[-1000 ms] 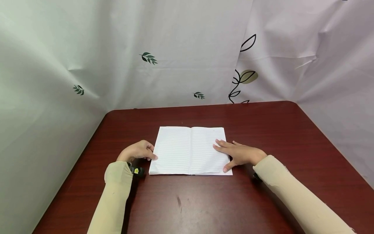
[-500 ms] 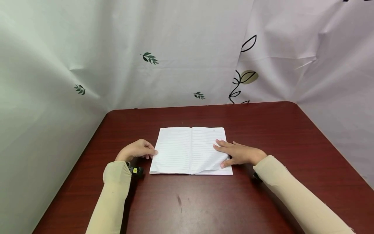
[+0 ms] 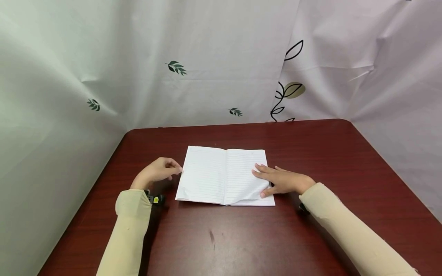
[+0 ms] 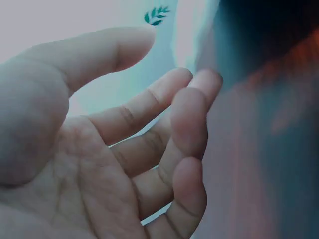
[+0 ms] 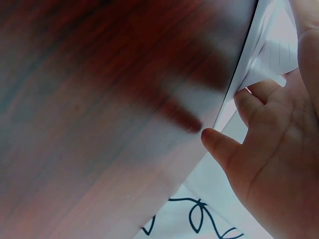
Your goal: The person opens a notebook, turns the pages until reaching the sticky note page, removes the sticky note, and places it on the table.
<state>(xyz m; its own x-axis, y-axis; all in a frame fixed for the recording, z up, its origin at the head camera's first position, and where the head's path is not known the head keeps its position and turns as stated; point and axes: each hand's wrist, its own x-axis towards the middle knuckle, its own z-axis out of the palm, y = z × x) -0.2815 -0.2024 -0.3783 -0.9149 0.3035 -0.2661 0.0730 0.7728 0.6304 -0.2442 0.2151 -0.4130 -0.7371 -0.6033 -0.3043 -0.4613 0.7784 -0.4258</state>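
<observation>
notebook (image 3: 223,175): open, white ruled pages, left half lifted. right hand (image 3: 281,181) flat on right page; left hand (image 3: 156,173) loosely curled at left edge.

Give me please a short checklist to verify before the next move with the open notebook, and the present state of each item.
1. Notebook lies open on the table: ok.
2. Right hand rests on the right page with flat fingers: ok.
3. Right thumb at the near corner, a page lifted there: ok.
4. Left hand holds the left edge: not ok; the palm shows empty in the wrist view, the fingertips only near the edge.
5. Left half flat on the table: not ok; it is raised a little.
6. Fingertips of the left hand touch the paper: cannot tell.
</observation>
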